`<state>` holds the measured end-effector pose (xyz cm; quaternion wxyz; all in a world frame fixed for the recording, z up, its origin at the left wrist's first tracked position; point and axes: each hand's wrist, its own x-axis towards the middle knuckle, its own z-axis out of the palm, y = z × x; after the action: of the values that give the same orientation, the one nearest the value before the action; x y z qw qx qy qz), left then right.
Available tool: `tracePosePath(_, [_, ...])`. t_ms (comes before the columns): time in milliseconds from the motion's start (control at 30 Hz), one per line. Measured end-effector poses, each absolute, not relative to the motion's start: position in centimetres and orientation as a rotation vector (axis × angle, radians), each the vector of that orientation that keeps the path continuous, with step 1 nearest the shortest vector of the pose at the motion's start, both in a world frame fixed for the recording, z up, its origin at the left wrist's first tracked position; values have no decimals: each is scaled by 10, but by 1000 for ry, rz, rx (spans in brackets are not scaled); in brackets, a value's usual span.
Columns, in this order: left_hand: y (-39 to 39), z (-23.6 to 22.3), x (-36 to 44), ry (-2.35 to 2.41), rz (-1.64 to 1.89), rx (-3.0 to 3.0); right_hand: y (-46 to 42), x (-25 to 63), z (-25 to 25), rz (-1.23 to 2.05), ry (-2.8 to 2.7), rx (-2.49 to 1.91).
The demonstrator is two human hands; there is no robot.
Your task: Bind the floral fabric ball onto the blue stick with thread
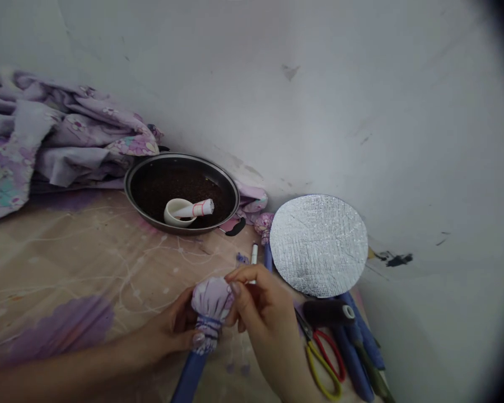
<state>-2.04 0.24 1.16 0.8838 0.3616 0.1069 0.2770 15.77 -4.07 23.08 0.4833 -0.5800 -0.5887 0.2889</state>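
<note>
A padded, rounded head of pale lilac cloth [210, 296] is gathered and tied with dark blue cord on a flat blue handle [190, 376]. It is tilted, head up, with the handle running out at the bottom edge. My left hand [180, 322] is wrapped round the head and its tied neck, thumb on the bindings. On the other side, my right hand [262, 313] pinches the cloth at the head's upper right between thumb and finger. Its fingers partly hide that side. Behind the right hand, a white marker [254, 254] lies on the patterned cloth.
At the back stands a black two-handled pan [180, 155] of dark grains, holding a white cup [178, 204] and a paper roll [199, 209]. A silver foil disc [319, 246], scissors [330, 355] and a dark thread spool [325, 313] lie right. Floral fabric [75, 134] is heaped left, against the wall.
</note>
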Motion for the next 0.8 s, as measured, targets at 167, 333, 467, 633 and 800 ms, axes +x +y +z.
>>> tracePosePath(167, [6,38,-32,270,506,720,-26,154,233,1054,-1076,-1282])
tracePosePath(333, [4,62,-36,323,471,668,-15,152,249,892,-1085,-1170])
tracePosePath(467, [3,66,-36,336,474,634,-9,153,264,807,-1110,-1132])
tracePosePath(633, [1,66,-35,342,475,604,-2,150,280,699,-1120,-1079])
tracePosePath(800, [1,69,-37,353,479,613,9,146,301,627,-1120,-1036])
